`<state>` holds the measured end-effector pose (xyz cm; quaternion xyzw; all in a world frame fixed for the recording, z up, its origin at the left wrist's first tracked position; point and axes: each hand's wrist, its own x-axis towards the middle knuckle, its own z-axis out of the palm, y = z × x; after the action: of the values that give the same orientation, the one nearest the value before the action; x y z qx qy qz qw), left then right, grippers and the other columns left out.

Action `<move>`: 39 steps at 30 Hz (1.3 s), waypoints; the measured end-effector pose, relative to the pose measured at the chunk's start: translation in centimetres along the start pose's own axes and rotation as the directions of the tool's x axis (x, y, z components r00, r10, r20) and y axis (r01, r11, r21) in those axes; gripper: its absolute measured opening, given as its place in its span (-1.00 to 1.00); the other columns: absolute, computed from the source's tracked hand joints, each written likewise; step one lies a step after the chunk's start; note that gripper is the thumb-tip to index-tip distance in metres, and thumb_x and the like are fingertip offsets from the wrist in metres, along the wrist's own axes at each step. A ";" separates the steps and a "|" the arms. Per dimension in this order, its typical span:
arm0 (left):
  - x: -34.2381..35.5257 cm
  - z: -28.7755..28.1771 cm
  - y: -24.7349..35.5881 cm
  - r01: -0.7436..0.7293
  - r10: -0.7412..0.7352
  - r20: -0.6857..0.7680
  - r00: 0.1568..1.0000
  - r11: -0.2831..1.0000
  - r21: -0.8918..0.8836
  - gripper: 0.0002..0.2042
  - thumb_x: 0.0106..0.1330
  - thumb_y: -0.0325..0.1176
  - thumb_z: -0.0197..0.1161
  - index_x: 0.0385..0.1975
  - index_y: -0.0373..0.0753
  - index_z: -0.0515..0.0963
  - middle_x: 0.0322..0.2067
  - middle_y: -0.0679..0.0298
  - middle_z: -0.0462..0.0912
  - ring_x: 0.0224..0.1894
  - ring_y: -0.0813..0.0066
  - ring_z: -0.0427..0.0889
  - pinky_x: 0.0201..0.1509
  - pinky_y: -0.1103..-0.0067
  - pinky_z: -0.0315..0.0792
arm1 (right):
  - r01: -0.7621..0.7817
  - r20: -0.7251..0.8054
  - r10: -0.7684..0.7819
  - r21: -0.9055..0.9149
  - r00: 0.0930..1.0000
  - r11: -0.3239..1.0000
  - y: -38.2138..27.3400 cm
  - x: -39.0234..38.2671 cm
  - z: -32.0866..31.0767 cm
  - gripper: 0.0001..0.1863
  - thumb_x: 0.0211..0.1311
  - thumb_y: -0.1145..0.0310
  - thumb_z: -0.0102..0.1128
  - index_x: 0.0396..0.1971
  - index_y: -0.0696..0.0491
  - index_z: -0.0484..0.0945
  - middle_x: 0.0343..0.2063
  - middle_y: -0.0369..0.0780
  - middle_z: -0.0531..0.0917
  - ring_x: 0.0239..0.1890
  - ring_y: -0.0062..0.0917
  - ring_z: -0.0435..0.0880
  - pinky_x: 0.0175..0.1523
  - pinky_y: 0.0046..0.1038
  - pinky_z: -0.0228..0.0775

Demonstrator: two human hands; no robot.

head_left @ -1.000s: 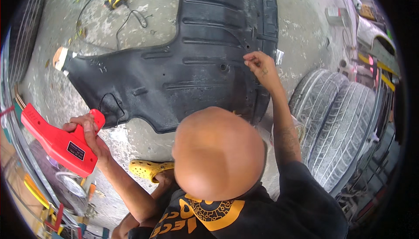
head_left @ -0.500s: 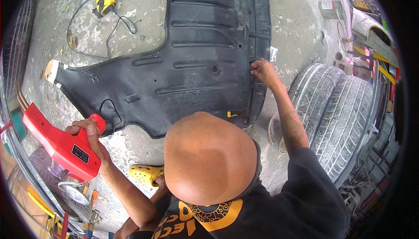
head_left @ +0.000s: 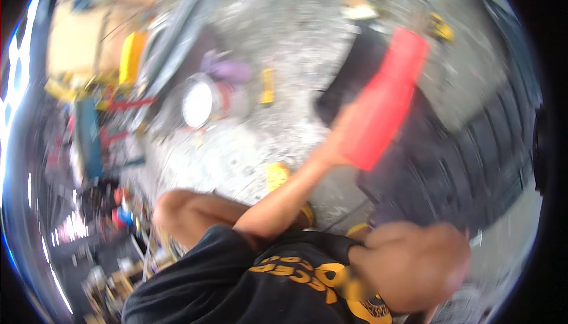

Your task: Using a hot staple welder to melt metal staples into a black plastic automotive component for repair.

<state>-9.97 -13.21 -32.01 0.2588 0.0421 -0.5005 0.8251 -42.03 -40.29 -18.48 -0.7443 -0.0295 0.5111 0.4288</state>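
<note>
Garage floor [head_left: 302, 46]: grey, patched with white, running from the near middle to the far edge.
Black panel [head_left: 467, 158]: lies on the floor at the right, ribs across its right part; a narrower arm reaches toward the far middle.
Person: bent low at the near side, in a black shirt [head_left: 201, 265] with orange print, body leaning to the right.
Metal rails [head_left: 183, 28]: long and grey, slanting along the far left.
Red tool [head_left: 387, 99]: right of centre, held up in front of the panel in view, its far end pointing away; whether it touches the panel cannot be told.
Bucket [head_left: 198, 100]: left of centre, its pale round end facing near, just beside a purple thing [head_left: 231, 69].
Left grip [head_left: 342, 146]: closed around the near part of the red tool; single fingers are too blurred to tell.
Right grip: out of sight, its state cannot be told.
Pale piece [head_left: 359, 9]: at the panel's far tip.
Yellow clog [head_left: 276, 176]: near middle, beside the left forearm.
Yellow-and-black device [head_left: 439, 26]: far right, on the floor.
Yellow strip [head_left: 267, 85]: right of the bucket.
</note>
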 end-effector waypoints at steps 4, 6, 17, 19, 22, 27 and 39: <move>0.0 8.1 0.3 -0.559 0.432 0.476 0.766 0.082 0.825 -0.51 0.15 -0.35 0.46 0.04 -0.34 0.44 -0.23 0.08 0.56 -0.24 0.17 0.62 -0.14 0.40 0.47 | 0.197 0.119 -0.169 -0.285 0.978 0.938 -22.8 3.3 -13.0 -0.65 0.21 0.29 0.09 0.02 -0.14 0.55 -0.07 -0.37 0.60 0.07 -0.46 0.56 0.14 -0.36 0.48; -0.1 8.4 -0.3 -0.488 0.361 0.418 0.834 0.127 0.864 -0.55 0.17 -0.33 0.46 -0.02 -0.32 0.42 -0.28 0.12 0.56 -0.34 0.29 0.60 -0.23 0.45 0.44 | 0.160 0.118 -0.128 -0.329 0.985 0.931 -22.6 3.4 -9.0 -0.60 0.29 0.37 0.03 0.13 -0.12 0.51 0.03 -0.31 0.58 0.15 -0.44 0.53 0.10 -0.40 0.52; -14.3 8.1 -0.5 -0.009 0.115 -0.045 0.992 0.428 0.904 -0.71 0.26 -0.34 0.42 -0.14 -0.28 0.50 -0.49 0.39 0.48 -0.42 0.54 0.48 -0.31 0.52 0.39 | 0.785 -0.878 0.097 0.464 0.468 0.410 -4.2 13.9 -10.4 -0.80 0.30 0.58 0.23 -0.11 0.28 0.54 -0.24 -0.09 0.71 -0.20 -0.50 0.72 -0.02 -0.48 0.59; -15.9 7.4 -0.2 0.021 0.001 -0.026 1.000 0.548 0.836 -0.64 0.24 -0.29 0.42 -0.07 -0.30 0.48 -0.53 0.36 0.48 -0.45 0.54 0.48 -0.31 0.54 0.39 | 0.792 -0.865 0.039 0.476 0.501 0.381 -5.9 14.4 -10.5 -0.80 0.32 0.57 0.21 -0.10 0.28 0.54 -0.24 -0.07 0.72 -0.20 -0.48 0.72 -0.04 -0.47 0.61; -17.6 6.7 -1.0 -0.054 0.128 -0.052 0.990 0.706 0.706 -0.61 0.23 -0.28 0.42 -0.05 -0.30 0.47 -0.55 0.33 0.48 -0.47 0.53 0.49 -0.32 0.56 0.39 | 0.796 -0.840 -0.037 0.497 0.541 0.346 -7.0 15.6 -10.6 -0.82 0.33 0.57 0.20 -0.11 0.30 0.56 -0.24 -0.06 0.72 -0.22 -0.44 0.74 -0.09 -0.47 0.65; -19.3 7.1 -0.6 0.018 0.164 -0.234 0.958 0.782 0.623 -0.69 0.21 -0.38 0.38 -0.09 -0.29 0.51 -0.51 0.32 0.53 -0.43 0.53 0.53 -0.28 0.53 0.43 | 0.754 -0.759 -0.087 0.614 0.645 0.235 -7.8 18.7 -10.2 -0.80 0.33 0.52 0.22 -0.13 0.30 0.65 -0.27 -0.13 0.69 -0.21 -0.49 0.71 -0.12 -0.40 0.71; -19.0 4.2 -0.3 0.024 0.073 -0.084 0.994 0.594 0.804 -0.72 0.21 -0.37 0.39 -0.13 -0.31 0.56 -0.39 0.27 0.58 -0.39 0.51 0.55 -0.26 0.53 0.43 | 0.607 -0.604 -0.059 0.790 0.795 0.084 -7.8 16.1 -11.7 -0.83 0.21 0.47 0.32 -0.22 0.18 0.61 -0.34 -0.21 0.65 -0.37 -0.63 0.62 -0.22 -0.41 0.67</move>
<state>-20.37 -0.02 -22.27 0.6296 -0.1468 -0.4396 0.6235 -22.03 -34.69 -23.83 -0.3554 0.2198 0.1163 0.9010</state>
